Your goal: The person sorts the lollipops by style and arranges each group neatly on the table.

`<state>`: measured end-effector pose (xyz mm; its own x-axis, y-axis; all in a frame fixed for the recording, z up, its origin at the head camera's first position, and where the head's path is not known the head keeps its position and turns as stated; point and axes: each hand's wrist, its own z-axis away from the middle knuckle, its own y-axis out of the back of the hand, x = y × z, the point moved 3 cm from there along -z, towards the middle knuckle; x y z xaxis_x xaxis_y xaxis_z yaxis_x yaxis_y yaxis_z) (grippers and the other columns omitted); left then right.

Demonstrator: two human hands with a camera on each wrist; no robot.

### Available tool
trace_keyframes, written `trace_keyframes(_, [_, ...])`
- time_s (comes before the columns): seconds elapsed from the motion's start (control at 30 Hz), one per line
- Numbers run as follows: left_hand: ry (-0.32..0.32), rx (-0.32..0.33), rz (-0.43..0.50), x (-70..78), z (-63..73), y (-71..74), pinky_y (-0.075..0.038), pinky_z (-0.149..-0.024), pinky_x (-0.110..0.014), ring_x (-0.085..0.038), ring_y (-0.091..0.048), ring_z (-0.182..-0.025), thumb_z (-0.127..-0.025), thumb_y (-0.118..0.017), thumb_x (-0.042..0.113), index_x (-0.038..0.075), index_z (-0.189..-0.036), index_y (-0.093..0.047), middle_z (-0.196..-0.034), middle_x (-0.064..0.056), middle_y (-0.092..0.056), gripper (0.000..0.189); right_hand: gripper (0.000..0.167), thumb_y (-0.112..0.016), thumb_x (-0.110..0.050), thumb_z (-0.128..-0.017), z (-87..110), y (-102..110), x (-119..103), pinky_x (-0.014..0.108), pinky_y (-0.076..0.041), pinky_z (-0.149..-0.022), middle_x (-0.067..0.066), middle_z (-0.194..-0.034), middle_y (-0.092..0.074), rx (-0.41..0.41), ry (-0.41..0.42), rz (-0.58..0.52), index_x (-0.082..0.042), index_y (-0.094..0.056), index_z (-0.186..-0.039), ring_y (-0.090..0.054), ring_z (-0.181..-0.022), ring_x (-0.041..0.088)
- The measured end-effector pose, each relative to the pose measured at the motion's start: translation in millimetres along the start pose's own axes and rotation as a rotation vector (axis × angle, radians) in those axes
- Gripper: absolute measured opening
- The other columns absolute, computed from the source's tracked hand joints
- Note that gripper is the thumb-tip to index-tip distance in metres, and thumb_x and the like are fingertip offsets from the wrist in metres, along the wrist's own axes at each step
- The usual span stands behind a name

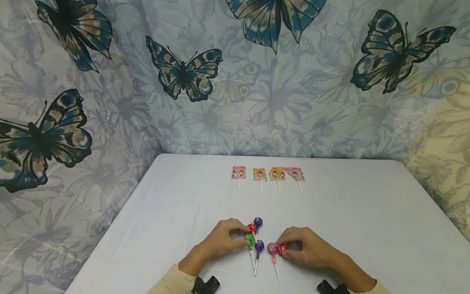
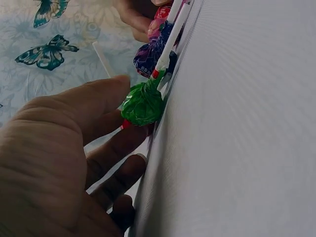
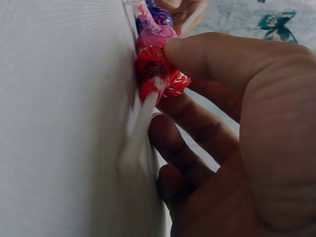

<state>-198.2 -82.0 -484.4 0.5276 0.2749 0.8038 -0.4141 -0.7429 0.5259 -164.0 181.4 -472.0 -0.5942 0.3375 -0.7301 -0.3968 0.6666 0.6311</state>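
My left hand [image 1: 225,238] curls its thumb and fingers about a green-wrapped lollipop [image 2: 143,103]. The thumb touches the green wrapper, and the index finger is at a red lollipop [image 1: 251,228] just beyond. Two purple lollipops, one farther [image 1: 258,222] and one nearer [image 1: 259,246], lie to the right of these. With thumb and fingers, my right hand [image 1: 306,248] pinches another red lollipop [image 3: 154,69], its white stick pointing away from the pink lollipop [image 1: 272,248] beside it. That pink one touches the red one, its stick toward me.
Toward the back of the white table [image 1: 183,183] lie several flat-wrapped lollipops in a row: a pink one [image 1: 238,172], two orange ones [image 1: 259,174] [image 1: 277,174] and another pink one [image 1: 296,174]. Butterfly-patterned cloth [image 1: 227,122] hangs behind.
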Motion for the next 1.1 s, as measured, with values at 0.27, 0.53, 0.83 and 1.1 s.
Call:
trace_keyframes(0.27, [-0.043, 0.017, -0.116, 1.4, -1.2, -2.7, -0.046, -0.077, -0.024, -0.009, -0.057, -0.084, -0.076, -0.084, 0.018, 0.013, -0.099, -0.074, -0.092, 0.012, -0.066, 0.026, 0.014, -0.073, -0.024, -0.088, -0.6, -1, 3, 0.031, -0.048, -0.082, -0.015, -0.097, -0.065, -0.004, -0.088, 0.015, -0.027, -0.071, -0.101, -0.060, -0.089, 0.009])
trace_keyframes(0.53, [-0.010, 0.036, -0.185, 5.1, -2.6, -5.9, -0.042, -0.079, -0.025, -0.005, -0.054, -0.083, -0.077, -0.084, 0.023, 0.017, -0.096, -0.073, -0.092, 0.017, -0.065, 0.023, 0.013, -0.075, -0.026, -0.087, -0.3, 0, 4, 0.028, -0.048, -0.073, -0.014, -0.092, -0.063, 0.021, -0.057, 0.022, -0.027, -0.069, -0.098, -0.058, -0.082, 0.008])
trace_keyframes(0.83, [0.039, 0.078, -0.104, 1.5, -3.2, -2.2, -0.046, -0.080, -0.025, -0.006, -0.057, -0.088, -0.077, -0.083, 0.016, 0.015, -0.100, -0.074, -0.095, 0.014, -0.065, 0.025, 0.022, -0.077, -0.017, -0.083, 1.3, 1, 6, 0.030, -0.049, -0.075, -0.013, -0.095, -0.064, 0.019, -0.032, 0.025, -0.027, -0.068, -0.100, -0.059, -0.084, 0.008])
trace_keyframes(1.1, [0.115, 0.161, -0.045, -2.5, -1.7, 18.1, -0.047, -0.079, -0.034, -0.018, -0.059, -0.090, -0.081, -0.079, 0.014, 0.009, -0.103, -0.073, -0.094, 0.011, -0.065, 0.024, 0.021, -0.077, -0.016, -0.084, 0.4, 1, 4, 0.030, -0.049, -0.079, -0.014, -0.096, -0.065, 0.027, 0.002, 0.039, -0.025, -0.068, -0.101, -0.060, -0.087, 0.007])
